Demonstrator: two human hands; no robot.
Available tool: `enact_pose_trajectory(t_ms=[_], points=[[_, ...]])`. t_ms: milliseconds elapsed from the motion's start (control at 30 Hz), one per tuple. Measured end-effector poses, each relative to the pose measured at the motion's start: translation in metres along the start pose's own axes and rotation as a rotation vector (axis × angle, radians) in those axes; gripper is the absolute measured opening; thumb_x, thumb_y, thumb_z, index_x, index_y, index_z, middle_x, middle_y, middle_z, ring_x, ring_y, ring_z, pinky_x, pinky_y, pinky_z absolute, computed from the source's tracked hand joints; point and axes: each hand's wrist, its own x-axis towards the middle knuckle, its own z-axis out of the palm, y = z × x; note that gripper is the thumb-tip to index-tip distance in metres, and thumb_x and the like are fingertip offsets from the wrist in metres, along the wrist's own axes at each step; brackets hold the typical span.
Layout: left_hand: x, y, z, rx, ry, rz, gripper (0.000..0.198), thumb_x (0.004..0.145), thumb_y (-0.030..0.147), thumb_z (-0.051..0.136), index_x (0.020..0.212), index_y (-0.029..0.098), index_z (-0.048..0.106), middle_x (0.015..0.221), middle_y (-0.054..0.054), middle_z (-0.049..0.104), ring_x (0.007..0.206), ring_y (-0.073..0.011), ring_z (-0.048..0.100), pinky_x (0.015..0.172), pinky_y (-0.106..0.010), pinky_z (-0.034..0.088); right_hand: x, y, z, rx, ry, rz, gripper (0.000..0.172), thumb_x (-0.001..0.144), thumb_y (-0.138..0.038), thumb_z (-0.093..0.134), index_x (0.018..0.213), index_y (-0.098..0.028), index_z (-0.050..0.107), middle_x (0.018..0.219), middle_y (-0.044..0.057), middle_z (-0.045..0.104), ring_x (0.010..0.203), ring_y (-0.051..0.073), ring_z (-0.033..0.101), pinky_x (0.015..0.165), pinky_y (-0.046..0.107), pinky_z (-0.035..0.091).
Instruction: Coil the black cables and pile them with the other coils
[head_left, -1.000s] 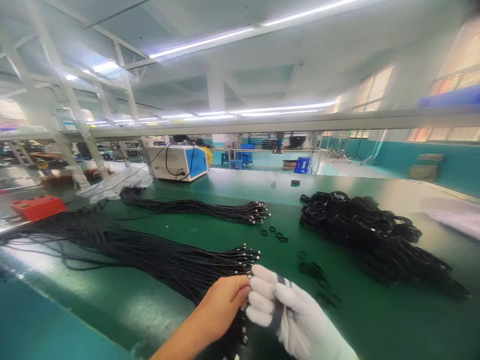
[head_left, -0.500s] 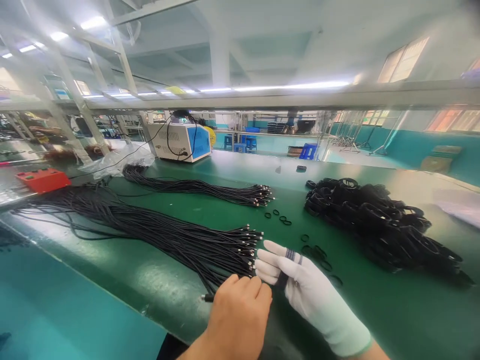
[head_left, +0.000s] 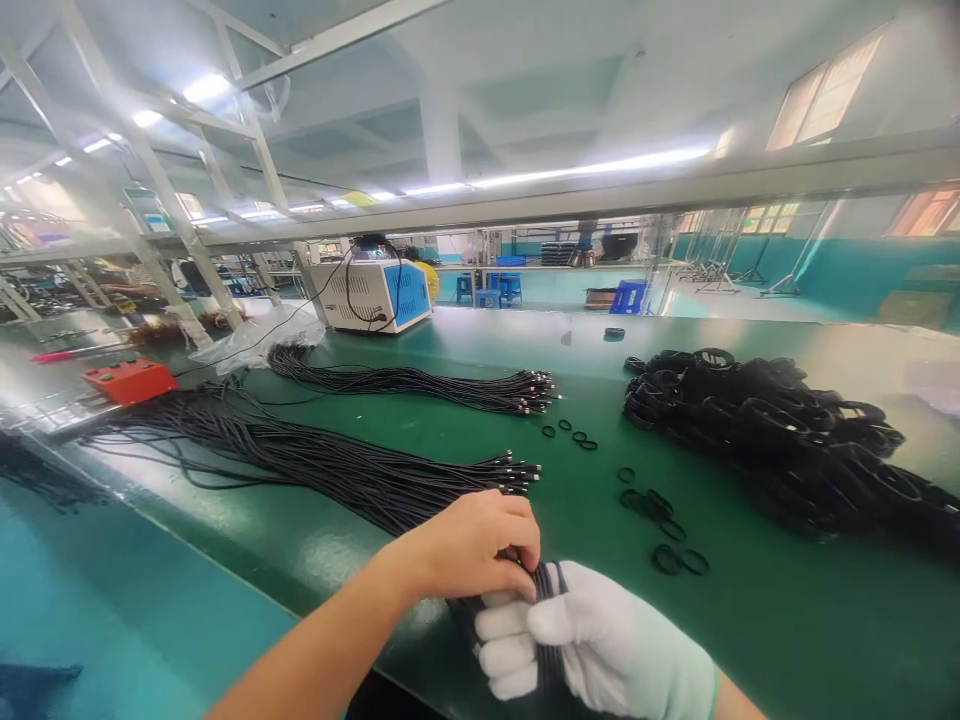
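Curling its fingers narrow, the bare left hand [head_left: 480,545] meets dark bands [head_left: 550,660] across the bent fingers of the gloved right hand [head_left: 604,635]; what either grips, I cannot tell. The bands look light, stretchy, best pinched singly. Black cables [head_left: 315,460] lie alongside on the smooth green bench [head_left: 750,640], under strip lights [head_left: 592,169].

On the flat green counter [head_left: 810,630], counting clock hours from the bare left hand [head_left: 480,545] and white-gloved right hand [head_left: 600,635], a long black cable bundle [head_left: 330,460] is stretching toward ten. Another black cable bundle [head_left: 420,388] is lying behind it at eleven, before a boxy white-and-blue machine [head_left: 367,295]. Small round black bands [head_left: 646,503] are lying between twelve and two; a heap of black coils [head_left: 750,430] is resting beyond, at two.
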Motion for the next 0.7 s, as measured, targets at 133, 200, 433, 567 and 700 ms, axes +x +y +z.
enact_pose_trajectory(t_ms=[133, 200, 433, 567, 700], points=[[-0.003, -0.002, 0.008, 0.107, 0.220, -0.006, 0.012, 0.084, 0.017, 0.056, 0.083, 0.022, 0.067, 0.095, -0.001, 0.064, 0.094, -0.0157, 0.053, 0.088, -0.029, 0.038, 0.002, 0.002, -0.005, 0.151, 0.092, 0.062, 0.022, 0.070, -0.023, 0.068, 0.083, -0.010, 0.055, 0.069, 0.001, 0.047, 0.062, 0.011, 0.046, 0.068, 0.031, 0.039], [-0.005, 0.002, 0.008, 0.207, 0.244, 0.022, 0.016, 0.085, 0.016, 0.053, 0.084, 0.023, 0.068, 0.099, -0.002, 0.063, 0.094, -0.0174, 0.052, 0.085, -0.031, 0.038, 0.002, 0.002, -0.007, 0.153, 0.102, 0.072, 0.024, 0.071, -0.025, 0.067, 0.087, -0.009, 0.057, 0.072, 0.004, 0.052, 0.064, 0.013, 0.051, 0.070, 0.034, 0.041], [0.007, 0.002, -0.005, -0.171, -0.118, -0.082, 0.011, 0.079, 0.024, 0.062, 0.068, 0.019, 0.065, 0.066, 0.004, 0.056, 0.062, -0.0093, 0.053, 0.057, -0.018, 0.039, -0.007, 0.006, -0.011, 0.160, 0.060, 0.164, 0.033, 0.069, -0.031, 0.071, 0.091, -0.008, 0.062, 0.074, 0.008, 0.066, 0.071, 0.020, 0.062, 0.074, 0.041, 0.045], [0.005, 0.000, -0.003, -0.624, -0.127, -0.326, 0.010, 0.074, 0.027, 0.065, 0.075, 0.017, 0.062, 0.059, 0.006, 0.052, 0.052, -0.0077, 0.047, 0.047, -0.017, 0.034, -0.011, 0.004, -0.008, 0.192, -0.028, 0.103, 0.033, 0.071, -0.032, 0.069, 0.096, -0.011, 0.063, 0.076, 0.009, 0.071, 0.094, 0.028, 0.062, 0.071, 0.038, 0.047], [-0.005, 0.010, 0.017, -0.740, 0.100, -0.434, 0.007, 0.076, 0.023, 0.059, 0.079, 0.017, 0.061, 0.060, 0.006, 0.050, 0.055, -0.0078, 0.044, 0.050, -0.017, 0.034, -0.008, 0.001, -0.006, 0.123, -0.052, 0.039, 0.030, 0.079, -0.030, 0.060, 0.099, -0.008, 0.063, 0.078, 0.012, 0.072, 0.090, 0.029, 0.065, 0.068, 0.037, 0.049]])
